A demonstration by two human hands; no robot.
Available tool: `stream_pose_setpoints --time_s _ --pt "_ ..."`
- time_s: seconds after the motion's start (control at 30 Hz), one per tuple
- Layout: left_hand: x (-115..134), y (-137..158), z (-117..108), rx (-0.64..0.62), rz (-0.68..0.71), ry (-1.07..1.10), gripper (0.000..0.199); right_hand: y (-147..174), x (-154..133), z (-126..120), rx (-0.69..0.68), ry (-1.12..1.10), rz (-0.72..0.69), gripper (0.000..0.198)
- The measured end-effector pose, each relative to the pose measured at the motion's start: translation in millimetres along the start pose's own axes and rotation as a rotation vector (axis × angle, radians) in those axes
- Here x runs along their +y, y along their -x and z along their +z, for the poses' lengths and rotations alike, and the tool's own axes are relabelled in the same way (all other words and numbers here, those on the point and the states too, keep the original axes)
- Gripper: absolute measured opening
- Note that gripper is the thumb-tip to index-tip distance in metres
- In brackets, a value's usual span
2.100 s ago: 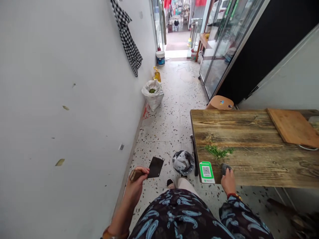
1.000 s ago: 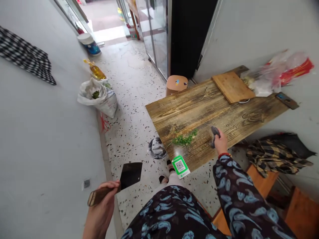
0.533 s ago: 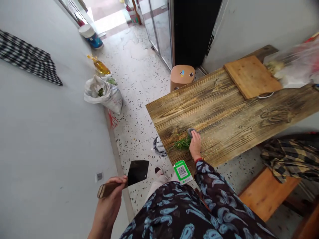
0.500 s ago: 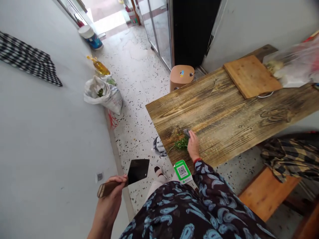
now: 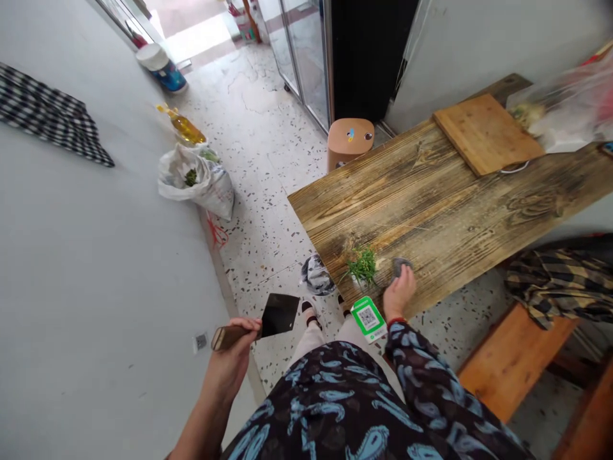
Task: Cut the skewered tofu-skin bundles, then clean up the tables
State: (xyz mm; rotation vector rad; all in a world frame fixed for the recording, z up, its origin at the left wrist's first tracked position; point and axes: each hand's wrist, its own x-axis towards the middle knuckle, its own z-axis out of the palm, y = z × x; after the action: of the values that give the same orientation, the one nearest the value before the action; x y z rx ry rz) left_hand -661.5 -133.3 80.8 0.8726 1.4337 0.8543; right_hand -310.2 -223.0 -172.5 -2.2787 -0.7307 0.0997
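Note:
My left hand (image 5: 235, 348) is closed around the wooden handle of a cleaver (image 5: 280, 315), whose dark, broad blade hangs over the floor left of the table. At the near edge of the wooden table (image 5: 440, 220), my right hand (image 5: 400, 294) grips a small grey rag (image 5: 401, 264) pressed on the tabletop. Left of this hand, a pile of chopped green herbs (image 5: 363, 263) with brownish scraps lies near the table's left corner. A green and white QR code card (image 5: 368, 319) is at the table edge, close to my right wrist.
A cutting board (image 5: 488, 134) and plastic bags (image 5: 565, 118) occupy the table's far right. Below the left corner is a lined bin (image 5: 317, 275). A white sack (image 5: 191, 176) and oil bottle (image 5: 186, 128) line the left wall. A wooden bench (image 5: 522, 358) stands right.
My right hand has moved right with the rag, away from the herbs, which now lie bunched in a pile. The cleaver stays in my left hand, shifted slightly right in view.

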Motion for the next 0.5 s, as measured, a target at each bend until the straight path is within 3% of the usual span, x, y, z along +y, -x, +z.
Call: stream_pose_setpoints --time_s 0.1,0.17,0.37,0.43,0.5 --pt "8 -5 -13 -0.033 0.006 0.007 0.017 25 -53 31 -0.067 -0.128 -0.01 0.05" --pt "11 -7 -25 -0.042 0.018 0.014 0.017 22 -62 32 -0.04 -0.198 0.026 0.05" --pt "9 -12 -66 -0.006 0.021 0.011 0.017 -22 -5 6 0.006 -0.097 -0.022 0.051" --pt "8 -13 -76 0.004 0.007 0.007 0.017 -21 -1 15 0.028 -0.013 -0.032 0.051" --pt "8 -14 -85 0.013 0.0 0.0 0.017 -7 -15 32 0.016 0.029 -0.064 0.051"
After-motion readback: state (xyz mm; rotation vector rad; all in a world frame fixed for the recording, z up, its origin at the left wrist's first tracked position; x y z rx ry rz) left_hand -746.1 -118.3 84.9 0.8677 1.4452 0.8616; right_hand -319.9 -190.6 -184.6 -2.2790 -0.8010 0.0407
